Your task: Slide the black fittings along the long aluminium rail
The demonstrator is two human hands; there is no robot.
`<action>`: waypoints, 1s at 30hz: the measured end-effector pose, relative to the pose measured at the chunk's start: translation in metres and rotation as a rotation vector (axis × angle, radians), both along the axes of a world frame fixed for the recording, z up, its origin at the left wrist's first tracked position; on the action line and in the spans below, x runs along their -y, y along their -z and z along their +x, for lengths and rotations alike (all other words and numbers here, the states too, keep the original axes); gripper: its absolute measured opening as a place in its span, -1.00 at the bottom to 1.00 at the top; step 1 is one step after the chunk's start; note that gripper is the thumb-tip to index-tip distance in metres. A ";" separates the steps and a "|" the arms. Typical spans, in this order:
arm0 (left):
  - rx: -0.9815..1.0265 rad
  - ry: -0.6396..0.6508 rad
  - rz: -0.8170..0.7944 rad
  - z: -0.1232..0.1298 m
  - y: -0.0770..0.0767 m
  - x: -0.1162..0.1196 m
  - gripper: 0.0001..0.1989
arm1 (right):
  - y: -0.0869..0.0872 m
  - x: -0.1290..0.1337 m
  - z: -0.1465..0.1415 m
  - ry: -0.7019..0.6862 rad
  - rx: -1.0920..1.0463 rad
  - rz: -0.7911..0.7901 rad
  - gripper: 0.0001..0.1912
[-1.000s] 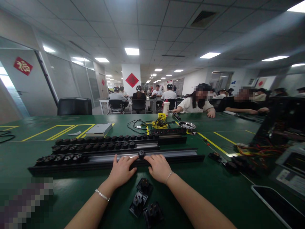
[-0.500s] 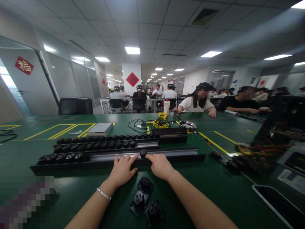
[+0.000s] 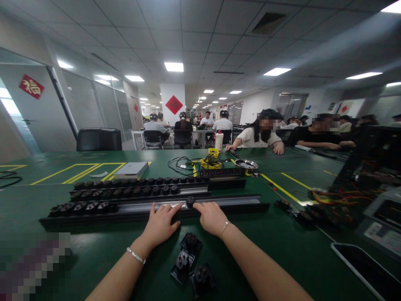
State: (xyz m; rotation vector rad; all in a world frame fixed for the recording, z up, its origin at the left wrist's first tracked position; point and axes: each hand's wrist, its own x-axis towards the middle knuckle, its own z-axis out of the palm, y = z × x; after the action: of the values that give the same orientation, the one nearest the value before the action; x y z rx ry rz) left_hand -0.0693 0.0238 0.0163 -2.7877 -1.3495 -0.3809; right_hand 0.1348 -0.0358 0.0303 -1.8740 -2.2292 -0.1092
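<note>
A long black rail with a silvery channel (image 3: 138,207) lies crosswise before me, with several black socket modules (image 3: 83,206) seated at its left end. One more black socket module (image 3: 190,202) sits in the channel, right of the middle. My left hand (image 3: 163,221) rests on the rail, fingers spread, its index fingertip just left of that module. At the module's right side is my right hand (image 3: 211,216), fingers bent and touching it; its thumb is hard to make out. Nearer to me, between my forearms, lie several loose black socket modules (image 3: 183,261).
Behind are two more rails (image 3: 194,190) holding modules. Farther back are a grey flat box (image 3: 131,170), tangled black cables (image 3: 211,161) and a metal dish (image 3: 246,164). A phone-like slab (image 3: 366,267) and a wired device (image 3: 384,217) lie right. Co-workers sit across the table.
The single socket module has shifted slightly right along the channel, and my right hand with it. My left hand stays in place.
</note>
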 end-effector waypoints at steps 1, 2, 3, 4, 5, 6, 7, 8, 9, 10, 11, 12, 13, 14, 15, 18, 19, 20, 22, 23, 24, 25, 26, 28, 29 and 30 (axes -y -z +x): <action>0.002 0.002 0.002 0.000 0.000 0.000 -0.45 | 0.000 0.000 0.000 0.000 0.001 0.004 -0.53; 0.004 0.004 0.003 0.000 0.000 0.000 -0.45 | -0.001 0.000 0.001 0.003 0.003 0.004 -0.54; 0.004 0.004 0.003 0.000 0.000 0.000 -0.45 | -0.001 0.000 0.001 0.006 0.003 0.000 -0.54; 0.003 0.002 0.001 0.000 0.000 0.000 -0.45 | -0.002 0.000 0.002 0.009 0.002 -0.006 -0.54; 0.001 0.000 -0.001 0.000 0.000 0.000 -0.45 | -0.002 0.000 0.002 0.012 0.001 -0.013 -0.54; -0.001 -0.002 -0.003 0.000 0.000 0.000 -0.45 | -0.003 0.000 0.002 0.015 0.000 -0.018 -0.54; -0.002 -0.003 -0.005 0.000 0.000 0.000 -0.45 | -0.003 0.000 0.002 0.018 -0.001 -0.020 -0.55; -0.002 -0.004 -0.005 0.000 0.000 0.000 -0.45 | -0.003 0.000 0.002 0.019 -0.001 -0.022 -0.55; -0.001 -0.003 -0.006 0.000 0.000 0.000 -0.45 | -0.004 0.000 0.002 0.020 0.001 -0.022 -0.55; -0.001 -0.003 -0.006 0.000 0.000 0.000 -0.45 | -0.004 0.000 0.002 0.020 0.003 -0.021 -0.56; 0.000 -0.003 -0.004 0.000 0.000 0.000 -0.45 | -0.004 0.000 0.002 0.020 0.006 -0.019 -0.56; 0.002 -0.002 0.000 0.000 0.000 0.000 -0.45 | -0.004 0.000 0.002 0.020 0.009 -0.015 -0.56; 0.004 0.000 0.004 0.000 0.001 0.000 -0.45 | -0.004 0.001 0.002 0.021 0.013 -0.010 -0.57; 0.005 0.001 0.007 0.000 0.001 0.000 -0.45 | -0.005 0.001 0.002 0.024 0.018 -0.006 -0.57; 0.004 0.003 0.008 0.000 0.001 0.000 -0.45 | -0.005 0.001 0.003 0.030 0.025 -0.003 -0.58; -0.004 -0.003 0.007 0.000 -0.001 0.001 -0.45 | -0.005 0.002 0.004 0.045 0.044 -0.009 -0.59; -0.006 -0.005 0.007 0.001 -0.001 0.001 -0.45 | -0.006 0.002 0.005 0.047 0.048 -0.010 -0.59; -0.007 -0.005 0.006 0.001 -0.002 0.001 -0.45 | -0.006 0.002 0.005 0.049 0.050 -0.010 -0.59; -0.006 -0.005 0.000 0.001 -0.002 0.002 -0.45 | -0.006 0.002 0.006 0.052 0.051 -0.011 -0.59; -0.005 -0.003 -0.003 0.001 -0.002 0.002 -0.45 | -0.006 0.002 0.006 0.053 0.051 -0.013 -0.59; -0.002 -0.003 -0.004 0.001 -0.002 0.001 -0.46 | -0.006 0.002 0.006 0.054 0.050 -0.016 -0.59; 0.000 -0.003 -0.004 0.001 -0.002 0.001 -0.45 | -0.006 0.002 0.006 0.054 0.049 -0.020 -0.59; 0.002 -0.002 -0.004 0.000 -0.002 0.001 -0.45 | -0.006 0.002 0.006 0.054 0.048 -0.022 -0.59; 0.005 -0.003 -0.003 0.000 -0.001 0.000 -0.45 | -0.005 0.002 0.006 0.053 0.046 -0.018 -0.59; 0.006 -0.003 -0.003 0.000 -0.001 0.000 -0.45 | -0.005 0.002 0.007 0.051 0.046 -0.013 -0.59; 0.006 -0.004 -0.004 0.000 0.000 0.000 -0.45 | -0.004 0.002 0.007 0.048 0.044 -0.008 -0.59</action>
State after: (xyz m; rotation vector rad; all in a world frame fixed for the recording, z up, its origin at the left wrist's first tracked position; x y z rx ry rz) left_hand -0.0689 0.0238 0.0167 -2.7887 -1.3575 -0.3871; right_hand 0.1420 -0.0374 0.0348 -1.9481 -2.2174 -0.1514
